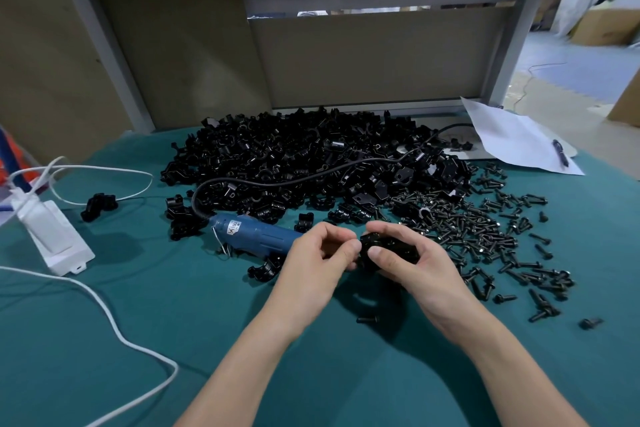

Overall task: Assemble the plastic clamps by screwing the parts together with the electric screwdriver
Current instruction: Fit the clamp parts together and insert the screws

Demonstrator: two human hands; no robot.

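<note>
The black plastic clamp is held just above the green desk, between both hands and in front of the heaped clamp parts. The right hand curls round its body, thumb across the front and fingers behind. The left hand is curled too, its thumb and forefinger pinching the clamp's left end; whether a screw sits between them is hidden. The piece looks light, rigid and glossy, so it is likely to be a little slippery and to twist under a driver's torque. Holding it by the flat flanks, clear of the screw hole, seems wisest. The blue electric screwdriver lies on the desk just left of the left hand, its cord trailing over the heap. The screws are scattered to the right, small and likely to roll.
</note>
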